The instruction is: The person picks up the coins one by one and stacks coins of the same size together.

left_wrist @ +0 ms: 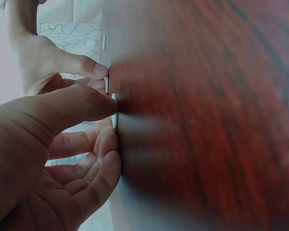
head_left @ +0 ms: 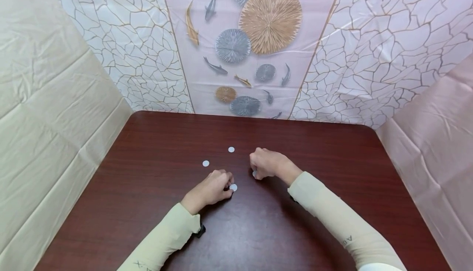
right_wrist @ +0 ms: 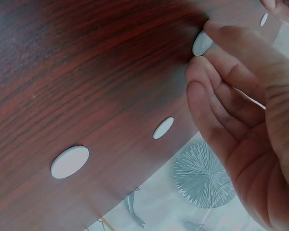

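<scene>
Four small items are not counted here; several white round discs lie on the dark red-brown wooden table [head_left: 148,148]. My left hand [head_left: 212,187] has thumb and index finger at opposite edges of a white disc [left_wrist: 114,111], pinching it at the tabletop. Ahead and to the right, my right hand [head_left: 269,164] pinches another disc [right_wrist: 202,43] between thumb and fingertips. In the head view most of that right disc [head_left: 254,173] is hidden behind the fingers. Two more discs lie flat, one [head_left: 205,163] beyond the left hand, the other [head_left: 231,149] farther off.
Patterned cloth [head_left: 258,70] with fish and round motifs hangs behind the table's far edge. Plain beige cloth covers the left side [head_left: 55,119] and the right side [head_left: 432,152]. A small black item [head_left: 200,231] shows at the left cuff.
</scene>
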`<action>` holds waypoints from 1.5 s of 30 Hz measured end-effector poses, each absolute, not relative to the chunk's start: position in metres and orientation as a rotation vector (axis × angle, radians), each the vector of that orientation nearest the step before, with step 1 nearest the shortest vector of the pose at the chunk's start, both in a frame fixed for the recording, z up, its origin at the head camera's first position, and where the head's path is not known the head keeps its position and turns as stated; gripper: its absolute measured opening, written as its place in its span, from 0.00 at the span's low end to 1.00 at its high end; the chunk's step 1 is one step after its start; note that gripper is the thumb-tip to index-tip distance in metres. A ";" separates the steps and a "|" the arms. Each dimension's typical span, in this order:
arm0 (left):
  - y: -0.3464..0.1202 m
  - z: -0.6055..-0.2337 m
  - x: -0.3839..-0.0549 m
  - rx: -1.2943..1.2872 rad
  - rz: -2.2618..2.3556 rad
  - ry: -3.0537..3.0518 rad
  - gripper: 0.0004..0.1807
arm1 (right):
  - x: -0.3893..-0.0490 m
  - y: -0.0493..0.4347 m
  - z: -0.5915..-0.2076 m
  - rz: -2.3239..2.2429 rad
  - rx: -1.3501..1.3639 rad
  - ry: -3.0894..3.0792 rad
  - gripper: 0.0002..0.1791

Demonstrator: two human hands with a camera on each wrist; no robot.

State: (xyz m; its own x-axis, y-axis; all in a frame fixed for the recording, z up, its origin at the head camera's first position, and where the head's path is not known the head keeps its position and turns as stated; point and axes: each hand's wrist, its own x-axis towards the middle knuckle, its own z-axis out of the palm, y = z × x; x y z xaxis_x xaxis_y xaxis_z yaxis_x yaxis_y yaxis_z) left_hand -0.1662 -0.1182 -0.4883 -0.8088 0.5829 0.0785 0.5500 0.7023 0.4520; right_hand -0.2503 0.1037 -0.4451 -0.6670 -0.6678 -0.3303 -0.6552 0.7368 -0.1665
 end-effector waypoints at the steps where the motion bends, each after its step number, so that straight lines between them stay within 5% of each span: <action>1: -0.118 -0.488 -0.166 0.941 0.720 2.833 0.07 | -0.251 0.103 -0.445 -0.041 -1.028 2.571 0.16; 45: -0.121 -0.489 -0.169 0.929 0.779 2.788 0.06 | -0.224 0.103 -0.454 -0.374 -1.400 2.599 0.07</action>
State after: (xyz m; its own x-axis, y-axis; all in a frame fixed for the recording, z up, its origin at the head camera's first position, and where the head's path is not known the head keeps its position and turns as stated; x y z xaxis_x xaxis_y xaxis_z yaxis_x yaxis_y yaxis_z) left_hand -0.1686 -0.1209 -0.4892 -0.8086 0.5850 0.0630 0.5329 0.6827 0.4999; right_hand -0.2238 0.1031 -0.4539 -0.5464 -0.8371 -0.0266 -0.7956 0.5287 -0.2959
